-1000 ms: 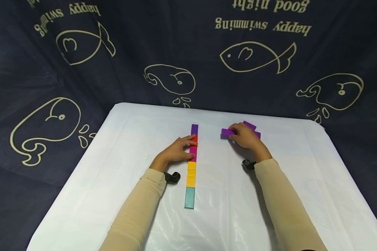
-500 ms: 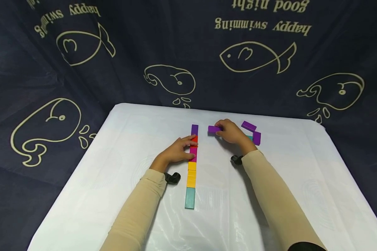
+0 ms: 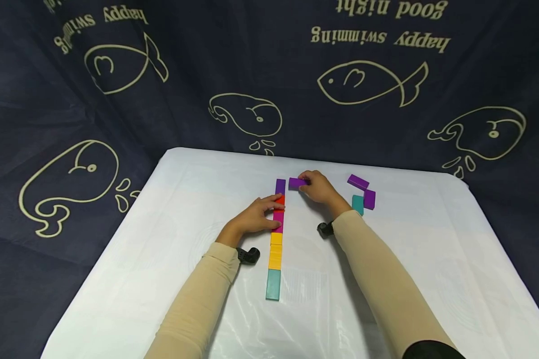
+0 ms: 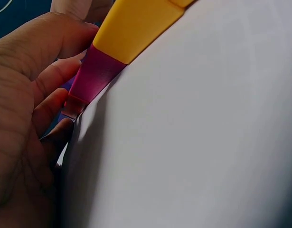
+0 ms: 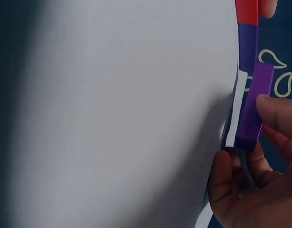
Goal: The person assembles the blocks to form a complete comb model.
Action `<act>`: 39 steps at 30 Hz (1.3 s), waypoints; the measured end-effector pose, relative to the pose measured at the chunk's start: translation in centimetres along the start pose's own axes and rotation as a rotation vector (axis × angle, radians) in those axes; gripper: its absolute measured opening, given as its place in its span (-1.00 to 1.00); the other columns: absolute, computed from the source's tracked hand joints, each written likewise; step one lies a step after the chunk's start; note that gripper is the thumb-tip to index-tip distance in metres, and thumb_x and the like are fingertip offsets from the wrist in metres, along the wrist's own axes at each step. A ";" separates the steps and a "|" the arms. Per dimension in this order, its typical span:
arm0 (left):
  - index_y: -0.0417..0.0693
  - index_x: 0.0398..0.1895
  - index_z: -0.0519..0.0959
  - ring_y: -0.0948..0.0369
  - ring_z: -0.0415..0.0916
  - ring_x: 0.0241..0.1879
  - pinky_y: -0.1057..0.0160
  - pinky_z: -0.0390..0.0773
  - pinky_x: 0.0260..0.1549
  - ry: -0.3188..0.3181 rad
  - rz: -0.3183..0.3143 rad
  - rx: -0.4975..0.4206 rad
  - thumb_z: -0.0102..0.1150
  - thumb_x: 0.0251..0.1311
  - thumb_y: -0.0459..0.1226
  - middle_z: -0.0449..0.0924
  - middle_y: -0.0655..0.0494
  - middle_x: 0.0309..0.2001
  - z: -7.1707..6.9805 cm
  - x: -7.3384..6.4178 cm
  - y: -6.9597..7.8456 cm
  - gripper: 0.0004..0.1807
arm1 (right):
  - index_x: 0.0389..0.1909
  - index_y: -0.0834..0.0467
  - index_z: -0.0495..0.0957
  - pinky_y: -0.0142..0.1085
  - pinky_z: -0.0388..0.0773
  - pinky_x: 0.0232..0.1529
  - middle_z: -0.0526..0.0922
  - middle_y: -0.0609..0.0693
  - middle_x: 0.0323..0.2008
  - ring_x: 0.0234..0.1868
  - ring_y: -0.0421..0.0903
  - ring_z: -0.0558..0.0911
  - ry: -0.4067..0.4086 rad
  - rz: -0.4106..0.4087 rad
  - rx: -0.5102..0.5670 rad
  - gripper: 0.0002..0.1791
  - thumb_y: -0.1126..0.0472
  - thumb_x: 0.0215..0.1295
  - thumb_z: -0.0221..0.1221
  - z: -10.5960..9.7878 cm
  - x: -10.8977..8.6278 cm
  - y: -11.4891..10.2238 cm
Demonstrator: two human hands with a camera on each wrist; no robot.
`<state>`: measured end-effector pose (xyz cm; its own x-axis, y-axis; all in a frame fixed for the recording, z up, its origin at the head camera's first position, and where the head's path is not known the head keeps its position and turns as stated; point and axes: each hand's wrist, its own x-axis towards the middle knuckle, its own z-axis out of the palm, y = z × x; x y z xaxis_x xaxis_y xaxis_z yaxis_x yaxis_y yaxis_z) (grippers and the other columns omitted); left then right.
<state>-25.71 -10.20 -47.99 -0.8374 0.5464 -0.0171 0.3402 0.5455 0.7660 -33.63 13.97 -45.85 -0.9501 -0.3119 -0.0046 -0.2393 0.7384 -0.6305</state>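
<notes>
One purple block (image 3: 295,184) has just travelled left across the white desk (image 3: 449,249), and it is now just to the right of the violet block (image 3: 280,186) that ends the row (image 3: 276,238) on the far side, a slim gap between them. The right hand (image 3: 320,187) pinches it by its right end between thumb and fingers, its length crosswise to the row; whether it touches the desk, I cannot tell.

With that hand gone from the far right, a loose teal block (image 3: 357,204) shows fully there, near two loose purple blocks (image 3: 358,182).

The left hand (image 3: 253,215) has stayed put, fingers spread, reaching the red block (image 3: 279,203) and, with the thumb, the magenta block (image 3: 278,217). Nearer come two yellow blocks (image 3: 275,256) and a long teal block (image 3: 273,285), all unchanged.

For the work, the shift seems to turn fetching into placing: the block looks close enough to line up, but is not yet part of the row. The left hand probably steadies it.
</notes>
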 end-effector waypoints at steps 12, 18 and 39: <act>-0.01 0.23 0.58 0.07 -0.05 0.52 0.05 -0.25 0.48 0.000 -0.013 0.005 0.38 0.11 -0.23 0.12 0.19 0.52 0.0 0.0 -0.1 -0.45 | 0.09 0.17 0.56 -0.02 0.39 0.16 0.49 0.22 -0.01 0.01 0.12 0.44 -0.004 0.054 -0.030 -0.69 0.27 0.35 0.18 0.9 0.2 -0.9; 0.02 0.23 0.59 0.08 -0.05 0.52 0.05 -0.24 0.48 0.002 -0.024 0.011 0.39 0.11 -0.21 0.13 0.22 0.52 0.1 0.1 -0.3 -0.46 | 0.08 0.16 0.57 0.01 0.36 0.17 0.49 0.23 0.00 0.06 0.15 0.40 -0.001 0.076 -0.043 -0.69 0.26 0.34 0.20 1.0 0.3 -1.1; 0.03 0.24 0.58 -0.03 -0.10 0.53 -0.04 -0.14 0.47 0.001 -0.041 -0.012 0.39 0.12 -0.21 0.11 0.24 0.53 0.1 0.1 -0.2 -0.45 | 0.30 0.12 0.45 0.02 0.32 0.24 0.46 0.25 0.16 0.18 0.18 0.34 -0.029 0.101 -0.094 -0.48 0.16 0.32 0.21 1.3 0.6 -1.2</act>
<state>-25.83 -10.18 -48.25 -0.8512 0.5226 -0.0481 0.3002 0.5600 0.7722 -33.65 12.15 -46.11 -0.9646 -0.2488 -0.0876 -0.1615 0.8196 -0.5498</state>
